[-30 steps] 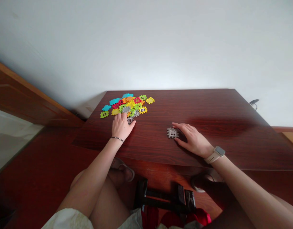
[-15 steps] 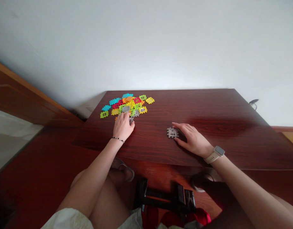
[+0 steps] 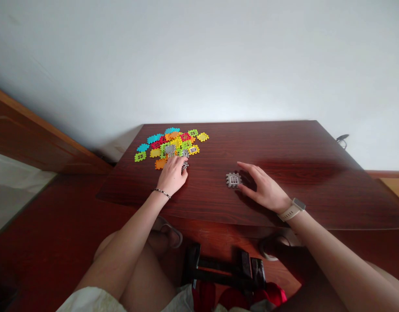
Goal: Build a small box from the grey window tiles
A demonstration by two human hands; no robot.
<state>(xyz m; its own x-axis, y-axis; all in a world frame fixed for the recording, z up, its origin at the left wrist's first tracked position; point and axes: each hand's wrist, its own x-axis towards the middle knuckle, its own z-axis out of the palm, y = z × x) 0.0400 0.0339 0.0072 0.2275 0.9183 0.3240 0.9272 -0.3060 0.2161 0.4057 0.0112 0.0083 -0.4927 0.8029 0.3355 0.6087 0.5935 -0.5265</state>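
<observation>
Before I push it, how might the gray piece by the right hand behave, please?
The gray piece looks thin with a gridded middle, so probably light. Its crisp toothed outline suggests stiffness. Lying flat on the table, it should slide rather than roll.

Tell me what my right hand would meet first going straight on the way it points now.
Probably the gray notched window tile, just ahead of your right hand; whether they touch is unclear.

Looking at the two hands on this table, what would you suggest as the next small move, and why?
Perhaps ease the left hand, which seems to hold the half-hidden gray piece, rightward toward the lone gray piece: that one lies flat, apart from the colorful pile, beside the open right hand.
</observation>
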